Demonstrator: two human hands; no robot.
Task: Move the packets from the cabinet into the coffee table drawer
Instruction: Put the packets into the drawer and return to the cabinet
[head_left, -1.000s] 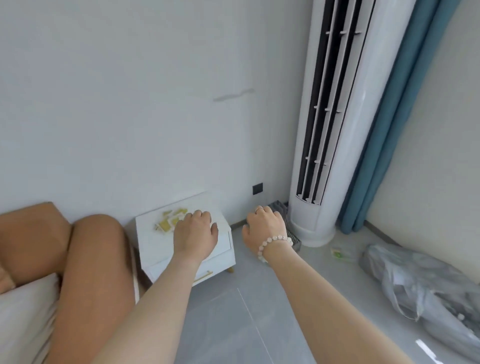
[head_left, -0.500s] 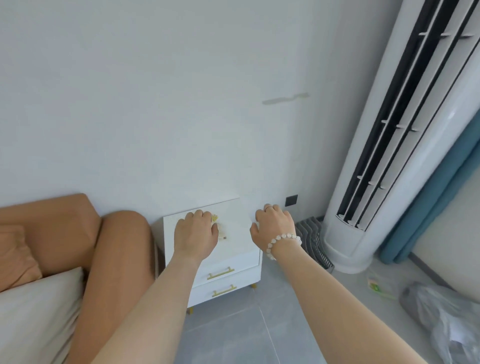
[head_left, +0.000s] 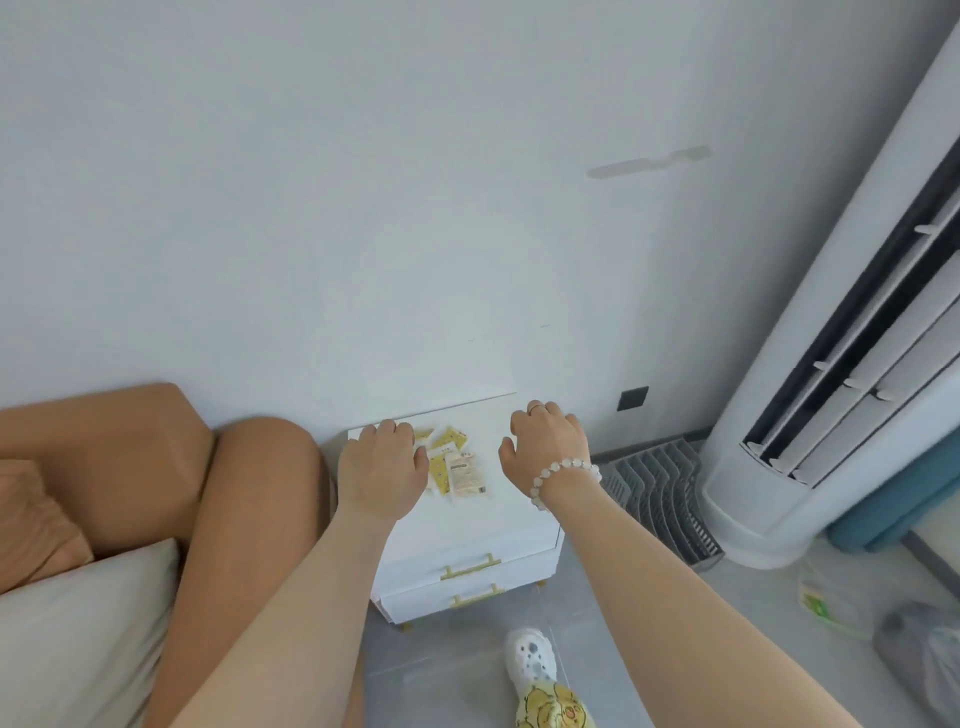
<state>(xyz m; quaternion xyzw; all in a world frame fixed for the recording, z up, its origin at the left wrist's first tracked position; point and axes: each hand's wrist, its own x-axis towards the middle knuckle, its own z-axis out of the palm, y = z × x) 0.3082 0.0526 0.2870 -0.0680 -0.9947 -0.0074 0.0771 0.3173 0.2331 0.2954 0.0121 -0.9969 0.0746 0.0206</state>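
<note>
Left hand and right hand hovering over cabinet, fingers loosely curled, gripping nothing. Packets lying scattered between: best raking together, then pinching as 1 stack.

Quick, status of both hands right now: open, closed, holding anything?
Left hand: curled over the small flat yellow packets; whether it grips one cannot be told.
Right hand: open, loosely curled, holding nothing.
</note>
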